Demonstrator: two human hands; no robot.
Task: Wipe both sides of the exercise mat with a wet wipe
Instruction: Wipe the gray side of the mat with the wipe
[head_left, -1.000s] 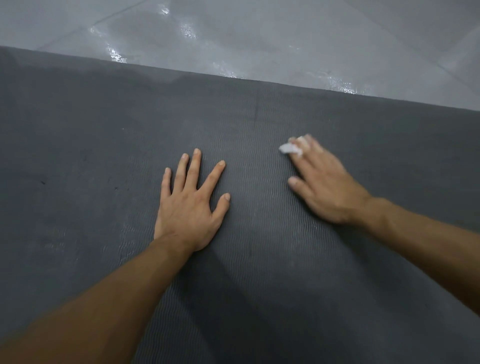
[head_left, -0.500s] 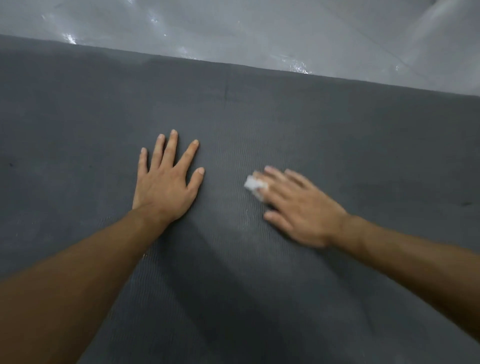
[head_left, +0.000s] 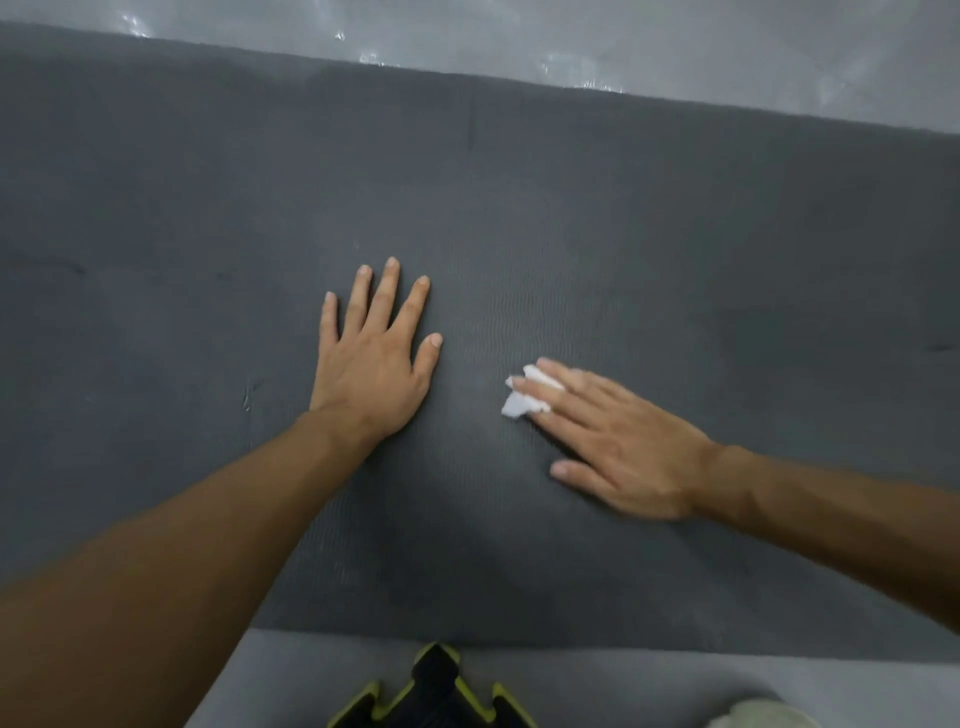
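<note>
Your exercise mat (head_left: 675, 234) lies flat on the floor (head_left: 623, 36) and fills nearly the whole frame, dark grey with a fine ribbed texture; its far edge runs across the top, dropping towards the upper right, and its near edge crosses the bottom of the frame. Your left hand (head_left: 371, 366) rests palm down on the mat just left of centre; its fingers (head_left: 387, 291) are straight and spread, the thumb angled out to the right. Your right hand (head_left: 618, 447) lies right of centre, also palm down, pointing towards the upper left; its fingers are straight and close together, pressing the wet wipe (head_left: 519, 402) onto the mat. The wipe is white and crumpled; it sticks out past the fingertips and a fold of it shows between two of the fingers. The two hands are near each other but apart. Glossy grey floor shows beyond the far edge; at the bottom centre sits a black and yellow-green object (head_left: 431, 691), and a pale object (head_left: 758, 714) is cut off at the lower right.
</note>
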